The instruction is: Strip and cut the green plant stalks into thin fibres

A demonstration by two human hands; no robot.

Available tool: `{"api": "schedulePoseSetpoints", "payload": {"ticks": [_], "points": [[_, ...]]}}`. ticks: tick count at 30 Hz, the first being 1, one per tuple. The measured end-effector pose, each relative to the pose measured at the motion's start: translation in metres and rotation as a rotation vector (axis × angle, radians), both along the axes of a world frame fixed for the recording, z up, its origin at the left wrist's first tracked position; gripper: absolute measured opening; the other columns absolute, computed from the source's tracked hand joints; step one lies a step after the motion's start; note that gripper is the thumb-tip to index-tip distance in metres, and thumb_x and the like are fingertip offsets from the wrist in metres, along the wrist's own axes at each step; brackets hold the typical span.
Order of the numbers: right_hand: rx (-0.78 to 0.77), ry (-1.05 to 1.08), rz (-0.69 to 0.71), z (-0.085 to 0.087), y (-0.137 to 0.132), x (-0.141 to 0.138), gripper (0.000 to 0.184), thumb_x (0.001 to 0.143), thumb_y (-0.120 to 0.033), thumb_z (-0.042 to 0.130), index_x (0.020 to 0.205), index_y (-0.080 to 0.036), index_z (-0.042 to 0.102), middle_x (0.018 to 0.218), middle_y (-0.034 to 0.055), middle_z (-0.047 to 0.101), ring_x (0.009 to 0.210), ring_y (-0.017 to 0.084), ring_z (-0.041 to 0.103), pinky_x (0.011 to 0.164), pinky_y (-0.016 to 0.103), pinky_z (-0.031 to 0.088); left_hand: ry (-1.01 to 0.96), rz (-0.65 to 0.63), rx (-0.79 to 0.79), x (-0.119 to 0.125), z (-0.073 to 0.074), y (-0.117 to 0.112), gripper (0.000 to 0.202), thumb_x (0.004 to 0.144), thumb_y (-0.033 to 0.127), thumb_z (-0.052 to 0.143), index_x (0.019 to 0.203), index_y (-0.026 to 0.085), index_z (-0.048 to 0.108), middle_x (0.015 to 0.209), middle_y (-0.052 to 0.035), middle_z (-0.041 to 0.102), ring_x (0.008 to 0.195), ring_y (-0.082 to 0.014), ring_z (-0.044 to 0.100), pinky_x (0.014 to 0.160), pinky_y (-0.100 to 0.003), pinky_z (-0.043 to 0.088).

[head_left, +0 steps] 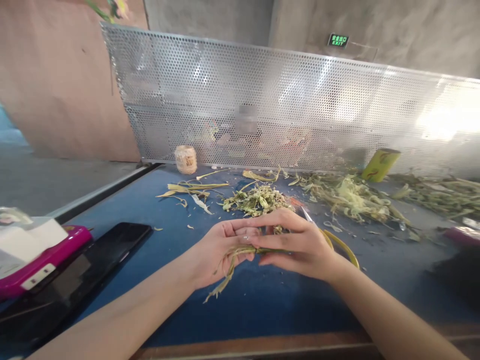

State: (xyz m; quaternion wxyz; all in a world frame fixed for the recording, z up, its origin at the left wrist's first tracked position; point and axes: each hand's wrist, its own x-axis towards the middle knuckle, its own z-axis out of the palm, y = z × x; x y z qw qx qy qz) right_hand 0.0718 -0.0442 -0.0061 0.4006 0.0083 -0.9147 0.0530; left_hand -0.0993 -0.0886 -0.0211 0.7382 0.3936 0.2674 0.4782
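Observation:
My left hand [221, 250] and my right hand [296, 245] meet over the blue table [262, 300], both pinched on one greenish plant stem [232, 260] whose frayed husk strips hang down to the left. A thin blade [306, 214] sticks up behind my right hand, and a curved yellow strip [343, 245] arcs out from under it. Whether my right hand grips the blade I cannot tell. Just beyond my hands lies a heap of chopped green trimmings [258, 199].
A perforated metal screen [300, 110] closes the table's far side. A small roll of twine [185, 159] and a yellow-green box [379, 164] stand by it. Peelings [348, 197] spread to the right. A black phone [105, 250] and a pink case [41, 265] lie at the left.

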Motion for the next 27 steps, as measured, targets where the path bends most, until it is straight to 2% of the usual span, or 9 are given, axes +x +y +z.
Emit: {"api": "schedulePoseSetpoints", "payload": {"ticks": [2, 6, 11, 17, 21, 27], "points": [[-0.008, -0.004, 0.031, 0.001, 0.000, 0.001, 0.031, 0.076, -0.022, 0.058, 0.106, -0.018, 0.057, 0.110, 0.0103, 0.056, 0.093, 0.015, 0.055, 0.077, 0.034, 0.047, 0.001, 0.004, 0.007, 0.000, 0.001, 0.000, 0.026, 0.069, 0.009, 0.062, 0.096, 0.009, 0.064, 0.070, -0.0046, 0.065, 0.059, -0.0062, 0.058, 0.054, -0.013, 0.044], [-0.031, 0.042, 0.031, 0.001, 0.002, 0.004, 0.030, 0.080, -0.009, 0.047, 0.105, -0.021, 0.057, 0.110, 0.0073, 0.056, 0.090, 0.012, 0.055, 0.074, 0.031, 0.048, 0.007, 0.001, 0.008, -0.001, 0.003, -0.001, 0.029, 0.071, 0.009, 0.061, 0.100, 0.009, 0.062, 0.074, -0.0058, 0.066, 0.067, -0.0083, 0.060, 0.059, -0.013, 0.045], [0.110, -0.022, -0.030, -0.002, 0.003, 0.006, 0.028, 0.078, -0.009, 0.052, 0.102, -0.022, 0.059, 0.106, 0.0037, 0.060, 0.095, 0.012, 0.054, 0.078, 0.029, 0.047, 0.006, 0.042, -0.055, -0.002, -0.001, 0.002, 0.032, 0.065, 0.008, 0.065, 0.096, 0.008, 0.063, 0.071, -0.0048, 0.065, 0.056, -0.0055, 0.057, 0.055, -0.013, 0.046], [0.163, -0.039, -0.025, -0.001, 0.003, 0.007, 0.027, 0.080, -0.008, 0.050, 0.105, -0.016, 0.058, 0.106, 0.0042, 0.062, 0.096, 0.010, 0.054, 0.081, 0.024, 0.047, 0.072, 0.060, -0.039, -0.003, -0.010, 0.007, 0.038, 0.063, 0.011, 0.068, 0.100, 0.008, 0.061, 0.079, -0.0078, 0.066, 0.062, -0.0085, 0.061, 0.061, -0.015, 0.048], [0.294, -0.054, -0.102, -0.002, 0.003, 0.008, 0.030, 0.077, -0.010, 0.056, 0.106, -0.018, 0.057, 0.107, 0.0016, 0.062, 0.090, 0.010, 0.055, 0.077, 0.024, 0.048, 0.082, 0.058, -0.045, -0.003, -0.012, 0.008, 0.035, 0.063, 0.012, 0.068, 0.098, 0.009, 0.063, 0.076, -0.0068, 0.066, 0.061, -0.0084, 0.061, 0.059, -0.014, 0.048], [0.511, -0.116, -0.199, 0.001, 0.000, 0.009, 0.025, 0.078, -0.014, 0.055, 0.104, -0.017, 0.058, 0.105, -0.0010, 0.063, 0.081, 0.009, 0.058, 0.066, 0.022, 0.050, 0.074, 0.058, -0.078, -0.002, -0.013, 0.008, 0.034, 0.061, 0.013, 0.070, 0.095, 0.009, 0.065, 0.072, -0.0064, 0.066, 0.057, -0.0065, 0.058, 0.059, -0.014, 0.048]]}}
